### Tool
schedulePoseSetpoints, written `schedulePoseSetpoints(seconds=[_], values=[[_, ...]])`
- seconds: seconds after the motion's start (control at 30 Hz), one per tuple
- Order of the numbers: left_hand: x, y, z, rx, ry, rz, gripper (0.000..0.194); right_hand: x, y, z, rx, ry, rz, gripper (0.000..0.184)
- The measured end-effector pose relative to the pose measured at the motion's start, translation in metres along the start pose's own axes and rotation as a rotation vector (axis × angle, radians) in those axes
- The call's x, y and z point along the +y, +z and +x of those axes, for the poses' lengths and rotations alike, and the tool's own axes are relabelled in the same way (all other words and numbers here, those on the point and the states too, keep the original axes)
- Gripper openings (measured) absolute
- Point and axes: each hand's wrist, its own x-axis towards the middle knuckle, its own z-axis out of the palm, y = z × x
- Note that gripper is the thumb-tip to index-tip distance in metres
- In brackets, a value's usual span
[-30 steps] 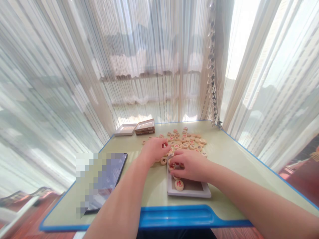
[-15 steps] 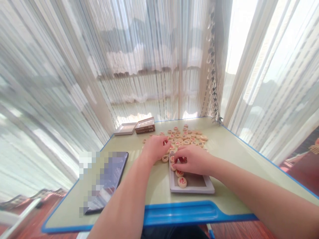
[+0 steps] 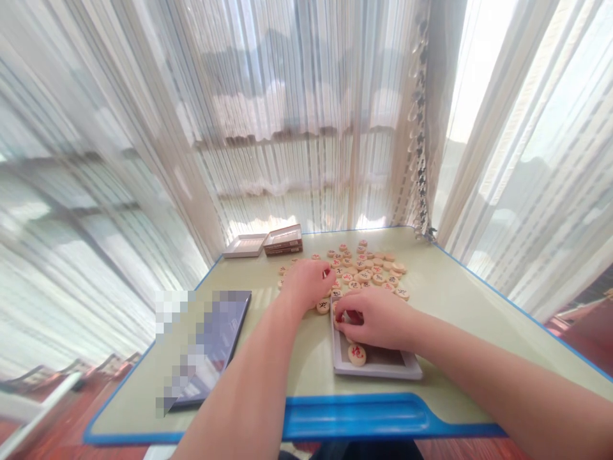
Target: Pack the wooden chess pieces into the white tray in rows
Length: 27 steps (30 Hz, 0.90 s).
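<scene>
We find one red-marked disc (image 3: 357, 354) flat inside the tray (image 3: 378, 372), by its near left corner, and the loose discs (image 3: 364, 275) spread between the tray's far edge and the far edge of the table (image 3: 445, 287). Our right hand (image 3: 376, 316) bends its fingers over discs along the tray's left edge; we cannot tell whether it pinches one. Our left hand (image 3: 306, 281) curls above loose discs beyond the tray's far left corner; its fingertips are partly hidden, so its grip is likewise uncertain. We judge each disc light, stiff, fairly smooth and hard to break. We recommend holding it by the rim, thumb opposite forefinger; on edge, it may roll.
</scene>
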Motion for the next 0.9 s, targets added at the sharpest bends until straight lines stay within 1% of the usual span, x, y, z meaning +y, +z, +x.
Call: schedulePoseSetpoints(seconds=[0.27, 0.5, 0.6, 0.7, 0.8, 0.9], values=[[0.000, 0.002, -0.001, 0.015, 0.016, -0.010, 0.035, 0.005, 0.001, 0.000, -0.017, -0.035, 0.064, 0.014], [0.000, 0.002, -0.002, 0.002, 0.033, -0.034, 0.036, 0.013, -0.006, 0.003, 0.096, 0.030, 0.020, 0.017], [0.001, 0.003, -0.003, -0.006, 0.032, -0.038, 0.035, 0.019, -0.011, 0.003, 0.116, 0.049, -0.039, 0.018], [0.002, 0.003, -0.004, 0.012, 0.035, -0.038, 0.035, 0.024, -0.017, 0.003, 0.043, 0.064, -0.112, 0.015], [0.002, 0.005, -0.004, 0.007, 0.036, -0.046, 0.034, 0.024, -0.022, 0.002, -0.036, 0.089, -0.128, 0.015], [0.003, 0.005, -0.003, -0.012, 0.042, -0.056, 0.031, 0.024, -0.026, 0.000, -0.069, 0.117, -0.122, 0.015]])
